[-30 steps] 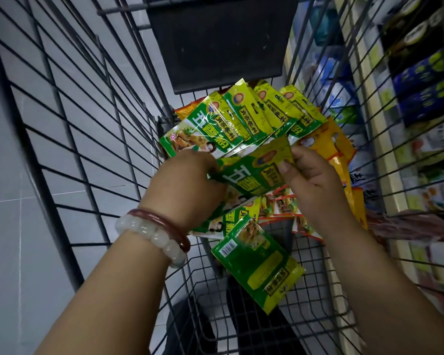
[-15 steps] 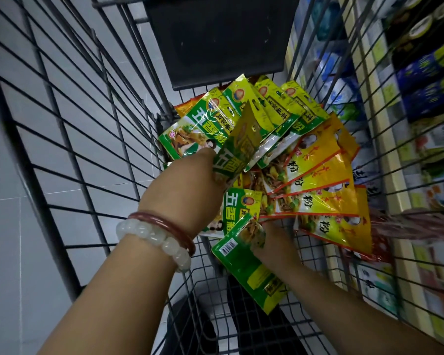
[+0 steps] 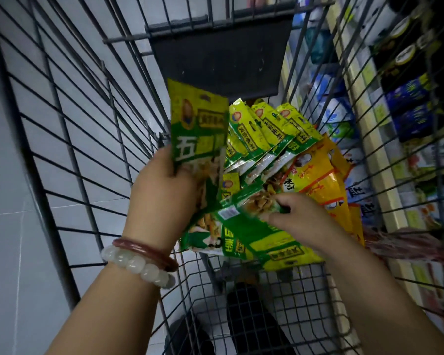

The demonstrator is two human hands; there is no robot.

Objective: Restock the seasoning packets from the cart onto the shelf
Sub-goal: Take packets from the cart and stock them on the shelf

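Inside the wire cart point(image 3: 70, 139) lies a fan of green seasoning packets point(image 3: 267, 129) with orange-yellow packets point(image 3: 320, 175) to their right. My left hand point(image 3: 162, 190), with bead bracelets at the wrist, grips a bunch of green packets; the front one point(image 3: 200, 129) stands upright above the pile. My right hand point(image 3: 297, 219) pinches another green packet point(image 3: 261, 234) that lies flat and low, its barcode side up. The shelf point(image 3: 369, 139) runs along the right, seen through the cart's wires.
A dark flap point(image 3: 220, 52) closes the cart's far end. The shelf holds blue, white and dark packaged goods point(image 3: 410, 106). A reddish mesh bag point(image 3: 405, 244) hangs at the cart's right side. Grey floor tiles show at left; dark shoes show below the cart.
My left hand has raised its green packet upright. My right hand came out from under the pile and now lifts the low green packet toward the left hand's bunch.
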